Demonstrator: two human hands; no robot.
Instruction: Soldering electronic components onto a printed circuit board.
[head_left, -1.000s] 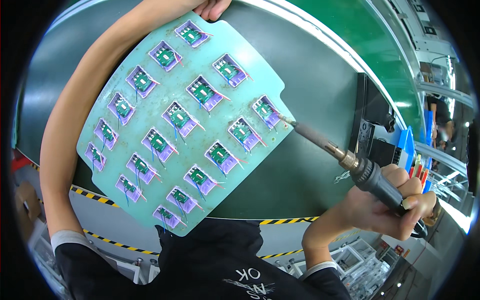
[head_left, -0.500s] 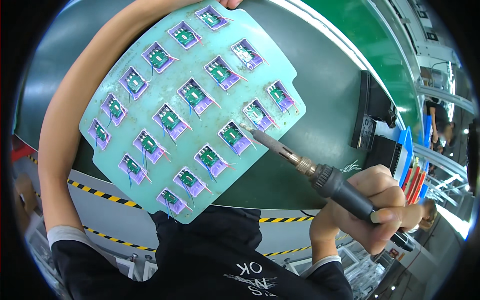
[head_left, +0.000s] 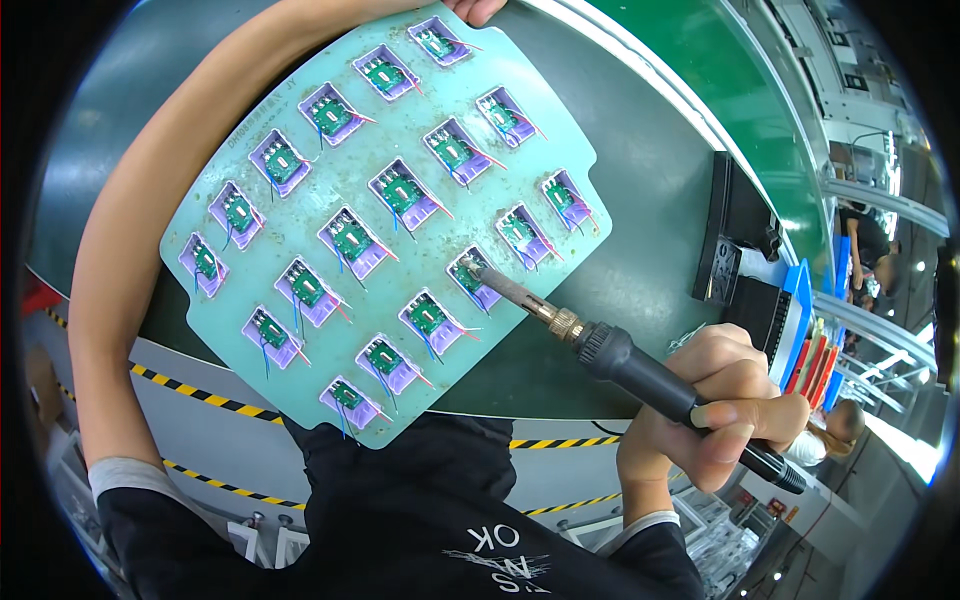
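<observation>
A pale green carrier plate (head_left: 300, 212) lies tilted before me, its slots filled with purple plastic housings. Each housing holds a small green circuit board with thin red and blue wires sticking out. My left arm curves round the plate's left side, and my left hand (head_left: 476, 11) grips its far edge; only some fingers show. In my right hand (head_left: 722, 408) is a soldering iron (head_left: 622, 357), held like a pen by its black handle. Its tip reaches into one housing right of the middle, at or just over the circuit board (head_left: 476, 277); actual contact is hard to tell.
Under the plate is a dark green work table (head_left: 640, 240). To the right stand a black box-shaped device (head_left: 745, 240), a blue bin (head_left: 806, 305) with red items beside it, and a tuft of pale wires (head_left: 690, 338). Other people are in the right background.
My right hand has moved left, bringing the iron's tip from the housing's upper edge in over its circuit board. The plate's far end has shifted slightly right and nearer me.
</observation>
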